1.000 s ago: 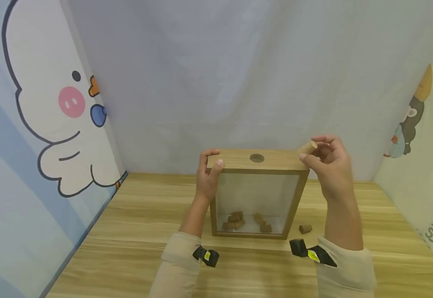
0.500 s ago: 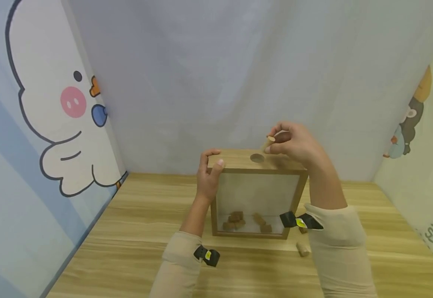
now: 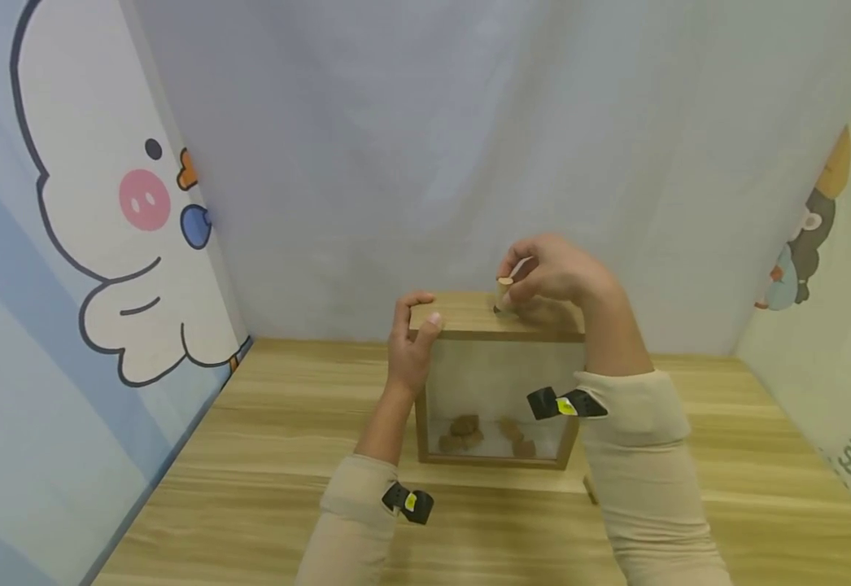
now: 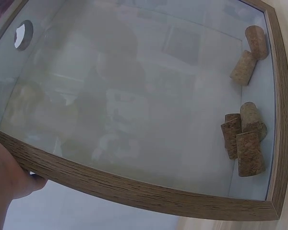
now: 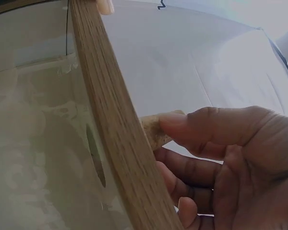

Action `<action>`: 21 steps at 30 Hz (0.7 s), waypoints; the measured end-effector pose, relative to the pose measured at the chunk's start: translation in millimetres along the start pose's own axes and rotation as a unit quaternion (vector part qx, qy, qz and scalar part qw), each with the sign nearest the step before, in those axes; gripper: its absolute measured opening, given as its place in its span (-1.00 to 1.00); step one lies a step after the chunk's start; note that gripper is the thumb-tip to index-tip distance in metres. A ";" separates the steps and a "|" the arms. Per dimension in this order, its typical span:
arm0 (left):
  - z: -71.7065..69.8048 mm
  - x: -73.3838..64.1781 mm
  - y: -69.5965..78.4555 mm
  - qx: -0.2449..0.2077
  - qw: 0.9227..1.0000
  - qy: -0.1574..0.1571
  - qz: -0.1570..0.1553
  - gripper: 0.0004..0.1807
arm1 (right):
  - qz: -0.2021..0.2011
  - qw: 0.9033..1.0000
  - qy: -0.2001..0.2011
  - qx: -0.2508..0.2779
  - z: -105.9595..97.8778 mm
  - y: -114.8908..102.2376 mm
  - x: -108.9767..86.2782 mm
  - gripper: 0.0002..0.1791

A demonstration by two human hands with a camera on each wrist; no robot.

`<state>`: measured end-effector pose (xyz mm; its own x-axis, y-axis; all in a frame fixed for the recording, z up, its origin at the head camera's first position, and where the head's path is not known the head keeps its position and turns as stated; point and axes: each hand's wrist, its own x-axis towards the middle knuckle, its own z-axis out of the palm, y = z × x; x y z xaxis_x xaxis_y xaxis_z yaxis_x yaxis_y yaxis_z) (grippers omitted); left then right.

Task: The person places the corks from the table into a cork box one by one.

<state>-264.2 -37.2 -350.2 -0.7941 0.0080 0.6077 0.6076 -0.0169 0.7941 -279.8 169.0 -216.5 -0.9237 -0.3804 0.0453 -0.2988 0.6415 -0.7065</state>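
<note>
A glass-fronted wooden box frame (image 3: 458,309) stands upright on the table. My left hand (image 3: 409,342) grips its top left corner, thumb on the front edge. Between thumb and fingers, my right hand (image 3: 553,273) pinches a cork (image 3: 504,286), upright right at the round hole (image 4: 23,35) in the box's top. In the right wrist view the pinched cork (image 5: 153,132) meets the wooden top edge, and its lower end is hidden. Several corks (image 4: 250,153) lie on the floor inside the box, behind the glass, in two groups.
A loose cork (image 3: 590,490) lies on the wooden table (image 3: 286,456) at the right of the box, partly covered by the right sleeve (image 3: 638,456). A pale curtain (image 3: 367,163) hangs behind, with cartoon-printed panels (image 3: 89,244) at the sides.
My right hand has carried the cork leftward from the box's top right corner to the hole, turning it upright. The right sleeve now hides another loose cork. My left hand stays put.
</note>
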 end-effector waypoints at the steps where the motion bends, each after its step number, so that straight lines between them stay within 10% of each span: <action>1: 0.0 0.6 -4.7 -0.001 1.000 -0.001 -0.001 -0.53 | 0.002 1.000 -0.002 0.005 0.6 0.1 -0.9 -0.73; 21: 0.2 3.5 -24.4 0.005 1.000 0.011 0.007 -0.54 | -0.131 0.980 0.143 0.038 12.1 59.8 -100.3 -0.78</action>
<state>-281.8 -36.6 -367.4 -0.7850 -0.0148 0.6193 0.6194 -0.0073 0.7850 -202.1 237.5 -271.8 -0.8507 -0.3162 0.4199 -0.5254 0.4911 -0.6948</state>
